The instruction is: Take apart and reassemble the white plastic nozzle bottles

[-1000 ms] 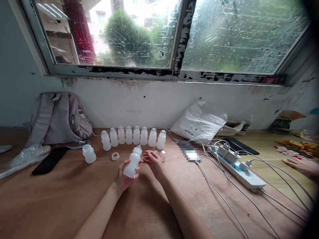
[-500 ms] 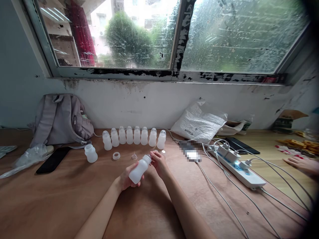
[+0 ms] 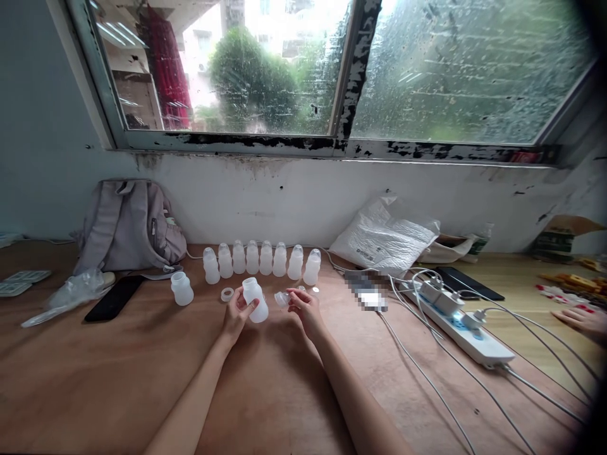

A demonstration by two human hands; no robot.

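Note:
My left hand (image 3: 236, 318) is wrapped round a frosted white baby bottle (image 3: 257, 304), which tilts slightly with its open neck up. To its right, my right hand (image 3: 305, 309) pinches a small clear bottle top (image 3: 281, 298) in its fingertips, apart from the bottle. Whether that top includes a teat and ring is too small to tell. A white ring (image 3: 227, 294) lies just left of the held bottle. Near my right fingertips is a small white disc (image 3: 315, 290). Another uncovered bottle (image 3: 182, 289) stands further left.
Several capped bottles (image 3: 252, 258) stand in a row near the wall. A backpack (image 3: 133, 221), black phone (image 3: 114, 298) and plastic bag (image 3: 71, 297) lie left. On the right are a silver pouch (image 3: 384, 234), a power strip (image 3: 465, 328) with cables, and another person's hand (image 3: 581, 321).
The bottle in my left hand has moved up and left and now leans the other way, its neck uncovered. My right hand has drawn away from the neck with the clear top.

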